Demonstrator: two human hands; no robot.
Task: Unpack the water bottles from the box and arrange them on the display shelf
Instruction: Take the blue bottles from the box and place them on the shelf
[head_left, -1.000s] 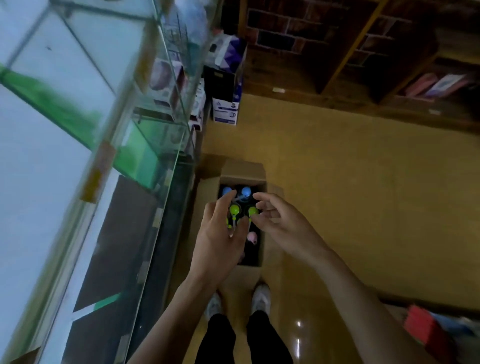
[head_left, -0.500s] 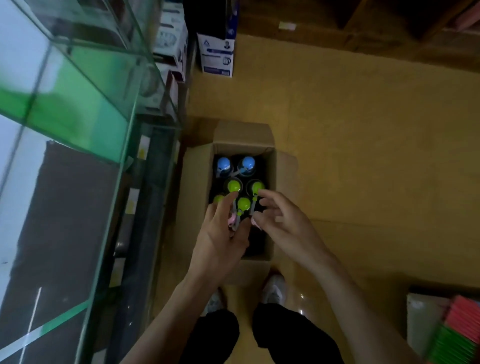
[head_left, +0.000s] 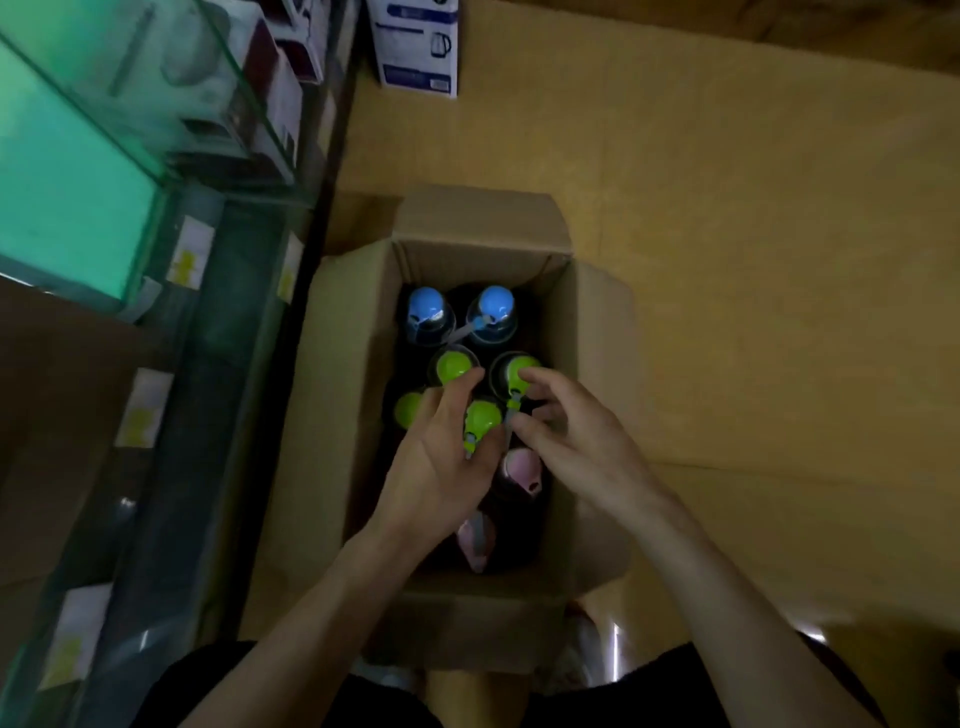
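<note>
1. Head view looked straight down into an open cardboard box (head_left: 358, 364) on the yellowish floor (head_left: 727, 260), just beside the glass display shelf (head_left: 78, 208) at the left.
2. Water bottles stood upright inside it: two blue-capped bottles (head_left: 426, 306) at the far end, green-capped ones in the middle, and pink-capped bottles (head_left: 522, 465) nearest the person.
3. The left hand (head_left: 436, 467) curled fingers and thumb round the top of a green-capped bottle (head_left: 482, 418), which sat inside the box.
4. The right hand (head_left: 576, 452) held bent fingers over a neighbouring green cap (head_left: 519, 371), thumb beside its strap; whether it actually gripped could not be told.
5. A kettle carton (head_left: 415, 47) stood on the floor beyond the box.
</note>
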